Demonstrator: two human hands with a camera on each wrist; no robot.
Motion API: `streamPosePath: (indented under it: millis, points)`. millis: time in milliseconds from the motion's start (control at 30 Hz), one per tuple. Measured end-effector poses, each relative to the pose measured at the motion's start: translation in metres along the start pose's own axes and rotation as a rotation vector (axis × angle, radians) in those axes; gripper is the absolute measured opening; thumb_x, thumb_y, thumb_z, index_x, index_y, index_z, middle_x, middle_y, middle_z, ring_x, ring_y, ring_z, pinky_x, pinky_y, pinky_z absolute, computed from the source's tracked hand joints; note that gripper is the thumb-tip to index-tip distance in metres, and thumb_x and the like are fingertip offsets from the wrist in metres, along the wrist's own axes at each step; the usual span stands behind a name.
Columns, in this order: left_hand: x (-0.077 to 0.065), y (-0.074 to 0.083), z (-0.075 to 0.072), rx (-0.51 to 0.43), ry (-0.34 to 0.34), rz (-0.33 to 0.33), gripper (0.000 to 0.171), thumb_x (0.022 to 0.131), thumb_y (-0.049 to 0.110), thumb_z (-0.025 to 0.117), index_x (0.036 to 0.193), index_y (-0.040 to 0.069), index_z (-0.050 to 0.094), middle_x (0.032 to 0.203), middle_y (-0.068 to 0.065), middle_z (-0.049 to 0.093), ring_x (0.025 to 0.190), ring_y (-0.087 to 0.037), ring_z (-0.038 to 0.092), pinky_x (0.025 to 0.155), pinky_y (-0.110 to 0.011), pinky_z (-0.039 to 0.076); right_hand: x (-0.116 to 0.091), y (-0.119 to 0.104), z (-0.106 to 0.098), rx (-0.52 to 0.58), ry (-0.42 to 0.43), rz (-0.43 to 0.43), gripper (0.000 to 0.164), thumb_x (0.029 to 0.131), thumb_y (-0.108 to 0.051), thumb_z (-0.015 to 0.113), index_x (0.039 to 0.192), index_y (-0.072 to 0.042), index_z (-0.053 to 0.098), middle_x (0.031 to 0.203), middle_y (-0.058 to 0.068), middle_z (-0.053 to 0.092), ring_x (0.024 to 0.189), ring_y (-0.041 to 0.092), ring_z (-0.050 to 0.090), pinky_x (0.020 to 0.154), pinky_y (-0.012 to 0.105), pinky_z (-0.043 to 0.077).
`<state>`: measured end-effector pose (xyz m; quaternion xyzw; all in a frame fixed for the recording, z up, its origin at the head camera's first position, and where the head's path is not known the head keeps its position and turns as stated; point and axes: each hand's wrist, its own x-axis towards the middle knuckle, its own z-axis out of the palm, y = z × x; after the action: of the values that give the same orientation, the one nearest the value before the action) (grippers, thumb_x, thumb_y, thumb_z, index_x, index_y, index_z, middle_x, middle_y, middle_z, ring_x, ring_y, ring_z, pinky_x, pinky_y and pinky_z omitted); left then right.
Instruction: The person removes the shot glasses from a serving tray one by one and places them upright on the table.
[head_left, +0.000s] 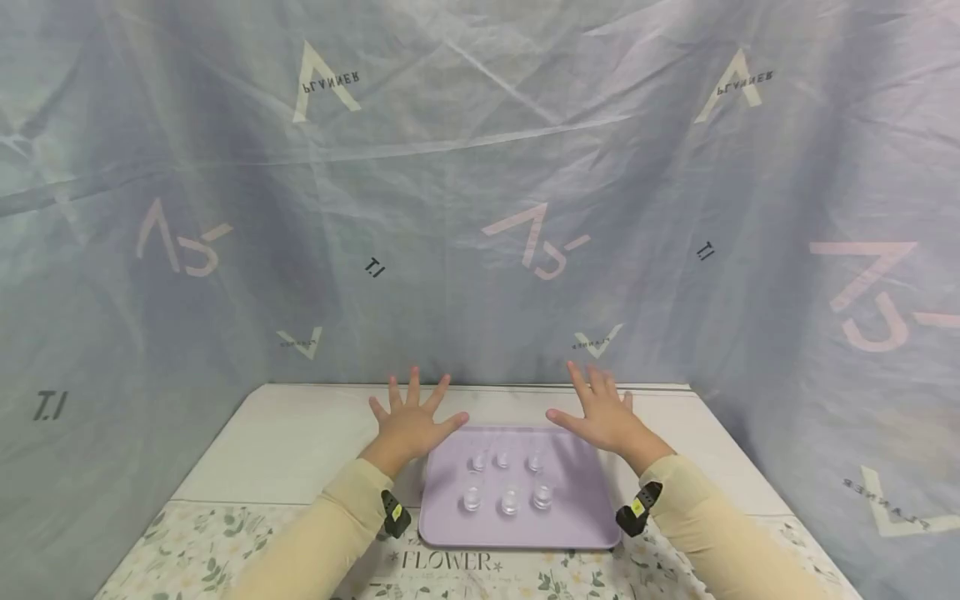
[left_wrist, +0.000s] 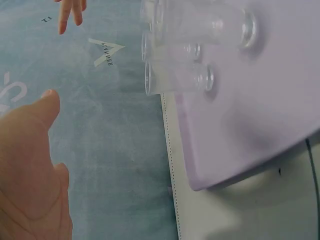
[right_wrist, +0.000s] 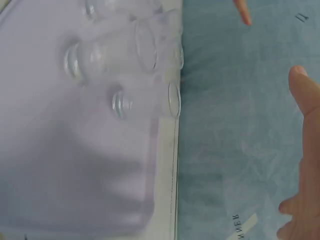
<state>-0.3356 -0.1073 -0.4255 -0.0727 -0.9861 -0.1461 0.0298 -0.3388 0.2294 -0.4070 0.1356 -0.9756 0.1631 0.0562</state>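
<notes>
Several clear, small drinking glasses (head_left: 510, 500) stand upright on a lilac tray (head_left: 585, 471), in two rows of three. Fingers spread wide, my left hand (head_left: 411, 425) is held over the tray's far left corner and grips nothing. Opposite it, my right hand (head_left: 606, 419) is spread in the same way by the far right corner, also holding nothing. In the left wrist view the thumb of the left hand (left_wrist: 27, 165) is apart from the nearest glass (left_wrist: 179, 79). The right wrist view likewise has a gap between the right hand (right_wrist: 311, 160) and a glass (right_wrist: 147, 102).
Under the tray is a white table (head_left: 232, 454), with a floral mat (head_left: 225, 533) lettered FLOWER along its near side. A grey-blue printed curtain (head_left: 450, 317) hangs behind the table and on both sides. Dark straps (head_left: 395, 514) circle both sleeved wrists.
</notes>
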Motion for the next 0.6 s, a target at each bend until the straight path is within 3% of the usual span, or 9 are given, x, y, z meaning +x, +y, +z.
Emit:
streamPosePath:
  millis: [133,300,600]
  points:
    - [-0.002,0.001,0.002,-0.021,0.000,0.010,0.085,0.094,0.079,0.036,0.163,0.034,0.015,0.168,-0.018,-0.010,0.147,-0.054,-0.016,0.107,-0.081,-0.008,0.001,0.000,0.009,0.107,0.075,-0.071,0.102,0.094,-0.067,0.055,0.164,-0.013,0.005,0.167,0.024,0.011,0.151,0.051,0.008,0.111,0.078,0.010]
    - [-0.003,-0.004,0.013,-0.032,0.008,0.021,0.086,0.094,0.078,0.037,0.163,0.033,0.014,0.168,-0.018,-0.009,0.148,-0.054,-0.012,0.108,-0.081,-0.004,0.003,0.000,0.025,0.318,0.151,-0.122,0.104,0.093,-0.051,0.067,0.164,-0.012,0.003,0.168,0.020,0.011,0.152,0.045,0.014,0.119,0.065,0.017]
    - [-0.008,-0.012,0.043,-0.068,0.000,0.033,0.092,0.093,0.078,0.040,0.164,0.026,0.015,0.167,-0.023,-0.004,0.148,-0.056,-0.006,0.108,-0.081,-0.005,-0.003,0.004,0.059,0.658,0.182,-0.093,0.104,0.092,-0.026,0.077,0.165,-0.018,0.003,0.160,0.026,0.031,0.144,0.047,0.034,0.110,0.066,0.034]
